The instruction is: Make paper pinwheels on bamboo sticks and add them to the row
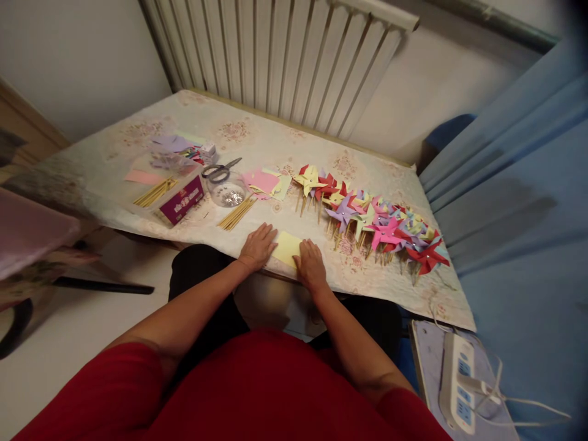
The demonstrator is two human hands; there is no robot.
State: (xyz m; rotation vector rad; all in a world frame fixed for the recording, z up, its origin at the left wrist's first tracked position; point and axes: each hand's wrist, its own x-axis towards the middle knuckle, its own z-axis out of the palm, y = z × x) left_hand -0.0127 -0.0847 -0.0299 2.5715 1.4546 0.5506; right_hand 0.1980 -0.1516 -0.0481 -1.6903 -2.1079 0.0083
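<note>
A square sheet of pale yellow paper lies on the table near its front edge, between my two hands. My left hand rests flat on the tablecloth at the sheet's left side, fingers stretched out and the thumb by the paper's edge. On the opposite side, my right hand lies with fingers extended, its thumb touching the right edge of the sheet. Neither hand grips anything. Just beyond my left hand are a bundle of thin wooden sticks and a stack of pink and yellow paper pieces.
Many finished paper pinwheels on sticks cover the right side. Scissors lie across a clear bowl of small shiny pieces. A clear box with a purple label stands left. A power strip sits at lower right, beside a blue curtain.
</note>
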